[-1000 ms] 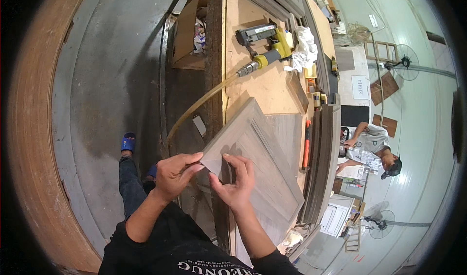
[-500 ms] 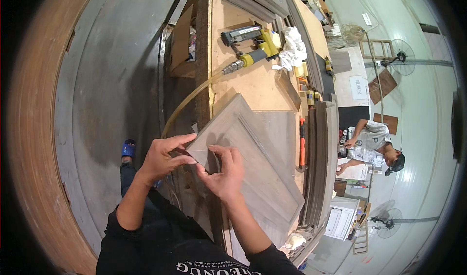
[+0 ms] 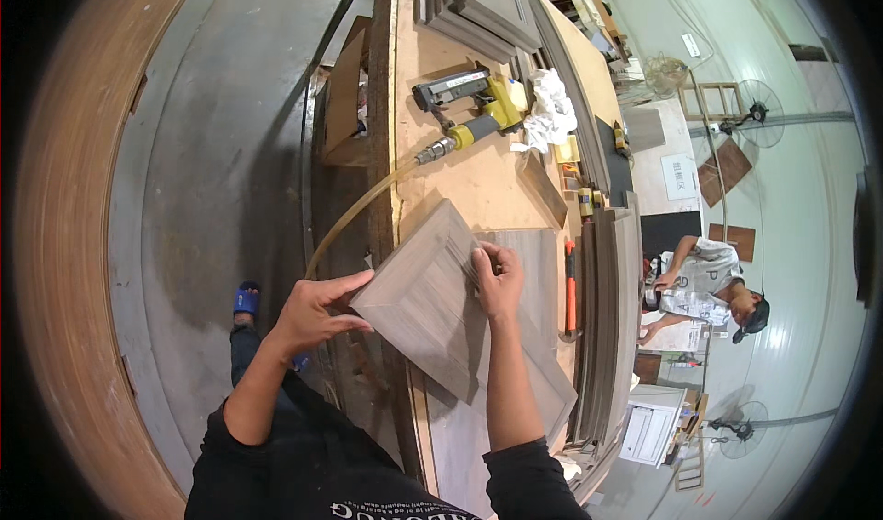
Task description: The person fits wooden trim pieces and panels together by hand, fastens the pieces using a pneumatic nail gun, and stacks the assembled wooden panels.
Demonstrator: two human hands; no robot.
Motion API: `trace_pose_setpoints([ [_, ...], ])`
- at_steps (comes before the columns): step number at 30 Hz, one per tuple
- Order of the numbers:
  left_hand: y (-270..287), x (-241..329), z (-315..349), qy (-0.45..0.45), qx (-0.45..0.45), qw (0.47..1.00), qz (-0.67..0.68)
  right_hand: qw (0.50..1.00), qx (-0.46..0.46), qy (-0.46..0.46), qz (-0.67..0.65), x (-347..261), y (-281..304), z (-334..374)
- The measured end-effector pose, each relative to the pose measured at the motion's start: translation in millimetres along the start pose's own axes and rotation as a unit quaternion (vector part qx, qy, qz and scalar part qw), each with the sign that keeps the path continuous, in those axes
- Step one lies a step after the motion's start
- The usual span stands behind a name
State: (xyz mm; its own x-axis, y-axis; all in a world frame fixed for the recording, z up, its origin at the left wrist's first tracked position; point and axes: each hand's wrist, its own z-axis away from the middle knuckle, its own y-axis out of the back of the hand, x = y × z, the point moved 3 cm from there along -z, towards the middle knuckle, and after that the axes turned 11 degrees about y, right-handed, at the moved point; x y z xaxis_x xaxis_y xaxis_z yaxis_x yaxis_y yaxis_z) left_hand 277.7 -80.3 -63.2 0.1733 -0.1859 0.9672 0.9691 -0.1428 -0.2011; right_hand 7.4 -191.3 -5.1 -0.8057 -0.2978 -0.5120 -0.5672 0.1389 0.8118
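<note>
Nearer the person than the nail gun sits the grey panel, tilted; the left hand spreads thumb and fingers around one corner; the right hand pinches its right edge; even support should spare the corners; writing marks the black shirt and, right of the nail gun, a white sign.

Can pass over worktop btwn panel & nail gun; blocked L by hose, R by grey boards, fwd by stacked panels.
</note>
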Motion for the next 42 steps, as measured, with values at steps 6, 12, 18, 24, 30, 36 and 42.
trace_pose_setpoints([
  [6,-0.1,-6.3,-3.0,0.020,0.001,0.999,0.045,0.995,0.012,-0.054,-0.082,5.1,-6.1,-1.8],
  [12,1.3,-1.6,-2.7,0.013,-0.007,0.999,0.050,0.994,0.017,-0.077,-0.076,5.1,-5.3,-1.0],
  [18,-2.4,-2.1,3.5,0.023,-0.001,0.996,0.092,0.995,0.014,-0.045,-0.092,-0.2,-3.0,6.9],
  [24,-12.8,-10.6,21.0,0.054,0.029,0.995,0.079,0.986,-0.090,0.102,-0.093,-108.2,-0.5,61.3],
  [30,-15.3,-6.1,19.9,0.021,0.071,0.995,0.064,0.988,-0.078,0.126,-0.047,-126.3,-27.6,77.3],
  [36,-12.3,-3.5,19.8,0.032,0.061,0.994,0.086,0.988,-0.062,0.136,-0.039,-128.5,-31.6,78.5],
  [42,-14.7,0.5,21.7,0.036,0.056,0.996,0.066,0.986,-0.070,0.143,-0.039,-129.2,-30.7,78.9],
])
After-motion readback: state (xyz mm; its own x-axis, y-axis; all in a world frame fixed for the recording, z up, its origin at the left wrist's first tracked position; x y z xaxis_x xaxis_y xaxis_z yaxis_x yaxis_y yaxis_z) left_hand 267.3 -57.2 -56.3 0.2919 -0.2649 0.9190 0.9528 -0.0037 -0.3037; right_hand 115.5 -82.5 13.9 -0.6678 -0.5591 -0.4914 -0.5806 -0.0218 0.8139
